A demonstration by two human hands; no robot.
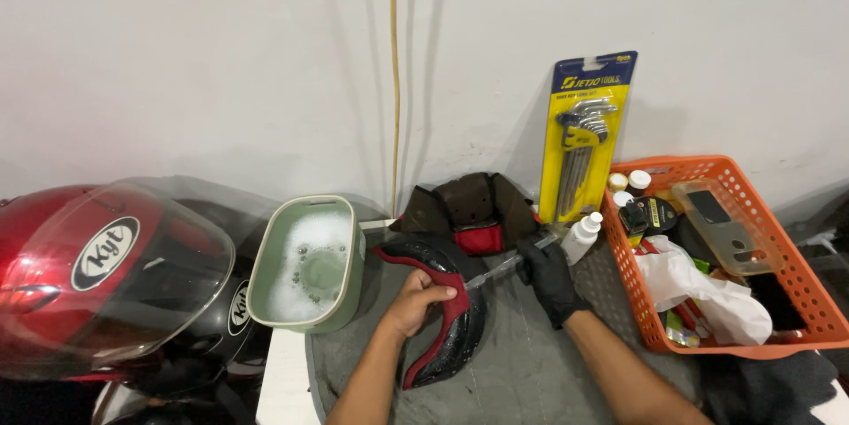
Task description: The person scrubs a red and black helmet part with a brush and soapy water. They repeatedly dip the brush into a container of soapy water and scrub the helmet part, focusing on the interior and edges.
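Two hands working over a grey mat on the worktop: left hand [416,299], bare, is clamping the black-and-red helmet pad [447,319] lying on the mat; right hand [548,276], gloved black, is closing round a slim brush [506,268] touching the pad. Soapy green tub [309,261] is sitting just left.

Bare left hand [414,301] pressing black-and-red helmet pad [447,319], gloved right hand [548,276] gripping brush [506,267], soapy green basin [309,259] alongside
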